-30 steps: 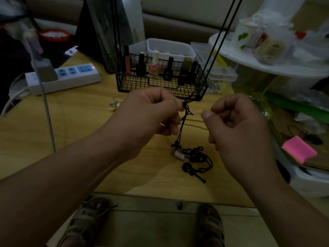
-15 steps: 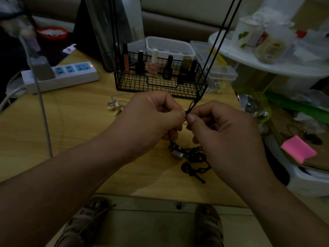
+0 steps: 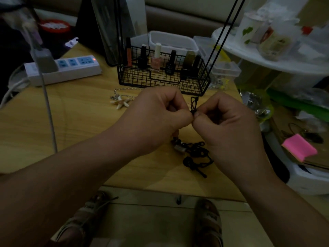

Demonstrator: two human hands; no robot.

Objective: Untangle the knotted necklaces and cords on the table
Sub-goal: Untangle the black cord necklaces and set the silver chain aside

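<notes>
A knotted black cord (image 3: 194,104) is pinched between my left hand (image 3: 156,120) and my right hand (image 3: 226,125), thumbs almost touching at the knot above the wooden table (image 3: 74,129). The rest of the cord lies in a tangled heap (image 3: 196,154) below my hands, with a small silver pendant (image 3: 179,148) in it. Two black strands (image 3: 226,31) rise from the knot up and to the right out of view. A silver chain with a pale starfish pendant (image 3: 122,102) lies on the table left of my left hand.
A black wire basket (image 3: 160,81) with nail polish bottles stands just behind my hands. A white power strip (image 3: 65,68) lies at the back left with a grey cable (image 3: 48,107) hanging across. Cluttered white shelves (image 3: 277,65) and a pink pad (image 3: 299,147) sit right.
My right hand moved left from a gap apart to meet my left hand at the knot. Both hands stay closed on the cord, and the hanging length has sunk toward the heap.
</notes>
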